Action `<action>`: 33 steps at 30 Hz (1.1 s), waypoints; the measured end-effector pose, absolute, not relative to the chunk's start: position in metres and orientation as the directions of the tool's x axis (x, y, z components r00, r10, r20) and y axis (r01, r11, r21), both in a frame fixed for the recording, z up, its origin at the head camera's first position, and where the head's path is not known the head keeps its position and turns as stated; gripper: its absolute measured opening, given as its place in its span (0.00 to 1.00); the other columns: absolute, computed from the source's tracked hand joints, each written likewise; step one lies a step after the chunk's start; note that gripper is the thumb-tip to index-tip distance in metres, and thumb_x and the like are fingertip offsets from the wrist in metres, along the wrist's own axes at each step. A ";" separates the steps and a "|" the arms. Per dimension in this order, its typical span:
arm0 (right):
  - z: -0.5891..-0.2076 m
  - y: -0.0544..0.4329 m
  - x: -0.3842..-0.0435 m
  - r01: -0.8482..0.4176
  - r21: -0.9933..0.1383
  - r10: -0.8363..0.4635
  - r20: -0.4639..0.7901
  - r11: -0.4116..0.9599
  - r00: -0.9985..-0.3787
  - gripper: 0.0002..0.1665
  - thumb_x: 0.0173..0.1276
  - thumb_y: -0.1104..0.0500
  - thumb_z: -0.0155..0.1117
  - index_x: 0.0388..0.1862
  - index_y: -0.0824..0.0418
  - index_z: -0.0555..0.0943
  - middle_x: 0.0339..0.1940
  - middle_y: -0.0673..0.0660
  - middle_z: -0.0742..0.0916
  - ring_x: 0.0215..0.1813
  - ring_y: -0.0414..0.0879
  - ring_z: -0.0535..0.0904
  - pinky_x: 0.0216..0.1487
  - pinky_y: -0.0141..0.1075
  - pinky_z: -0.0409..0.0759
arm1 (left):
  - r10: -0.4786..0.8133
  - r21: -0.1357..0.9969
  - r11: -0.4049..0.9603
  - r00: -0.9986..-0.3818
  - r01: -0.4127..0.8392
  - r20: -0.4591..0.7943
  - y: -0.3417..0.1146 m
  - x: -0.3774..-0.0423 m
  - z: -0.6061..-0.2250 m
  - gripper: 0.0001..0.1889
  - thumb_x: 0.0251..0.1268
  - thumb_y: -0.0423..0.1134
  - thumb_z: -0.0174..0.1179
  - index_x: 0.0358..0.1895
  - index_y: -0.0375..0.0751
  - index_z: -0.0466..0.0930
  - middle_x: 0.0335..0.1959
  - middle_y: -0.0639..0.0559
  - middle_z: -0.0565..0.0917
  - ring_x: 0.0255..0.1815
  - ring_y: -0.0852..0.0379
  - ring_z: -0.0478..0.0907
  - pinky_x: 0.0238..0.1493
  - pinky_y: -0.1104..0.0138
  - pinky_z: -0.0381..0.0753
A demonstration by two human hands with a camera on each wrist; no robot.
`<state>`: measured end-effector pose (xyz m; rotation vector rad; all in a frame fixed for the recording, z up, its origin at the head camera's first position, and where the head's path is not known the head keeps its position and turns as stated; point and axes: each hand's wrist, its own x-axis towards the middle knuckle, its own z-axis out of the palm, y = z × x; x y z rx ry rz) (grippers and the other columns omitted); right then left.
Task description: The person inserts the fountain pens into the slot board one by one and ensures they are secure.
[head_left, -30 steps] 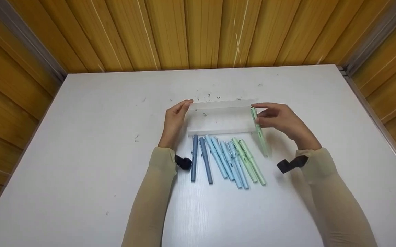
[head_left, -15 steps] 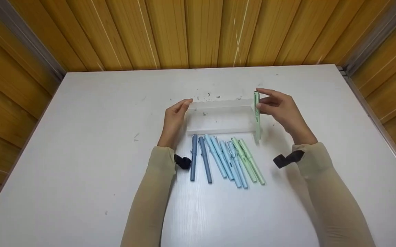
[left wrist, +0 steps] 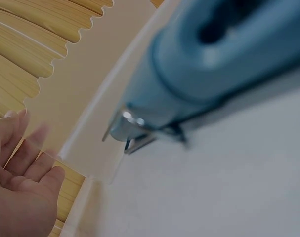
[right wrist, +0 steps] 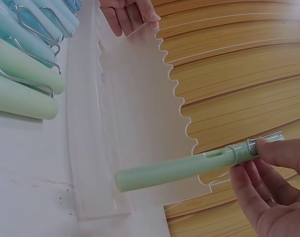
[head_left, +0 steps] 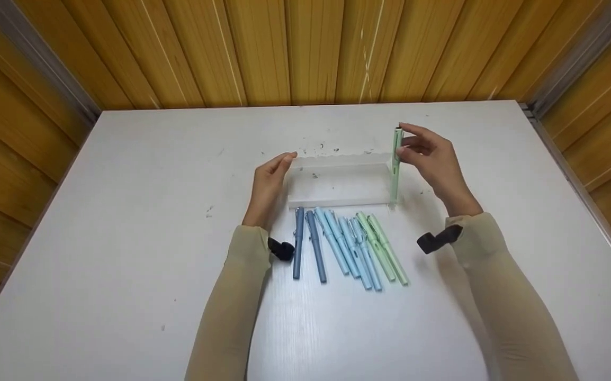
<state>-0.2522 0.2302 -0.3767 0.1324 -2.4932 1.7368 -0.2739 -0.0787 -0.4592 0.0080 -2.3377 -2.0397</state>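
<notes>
A clear plastic pen rack with scalloped edges stands mid-table. My left hand grips its left end at the upper corner, fingers partly behind the clear sheet. My right hand pinches a light green pen near its clip end, between thumb and fingers. In the head view this pen is nearly upright, overlapping the rack's right end. The right wrist view shows its plain end over the rack's lower ledge.
In front of the rack several pens lie side by side: dark blue ones at left, light blue ones in the middle, light green ones at right. A wood-patterned wall rises behind the white table.
My right hand has moved up and away from me with the light green pen, turning it from slanted to nearly upright at the rack's right end. The left hand stays put.
</notes>
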 end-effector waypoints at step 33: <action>-0.391 0.224 -0.271 -0.063 -0.901 0.032 0.085 0.430 -0.996 0.30 0.69 0.65 0.60 0.68 0.44 0.71 0.54 0.57 0.81 0.50 0.41 0.79 0.52 0.28 0.81 | -0.028 0.994 0.105 -0.999 0.020 0.023 -0.076 -0.270 -0.459 0.20 0.70 0.54 0.53 0.58 0.50 0.80 0.62 0.55 0.78 0.69 0.58 0.69 0.73 0.62 0.63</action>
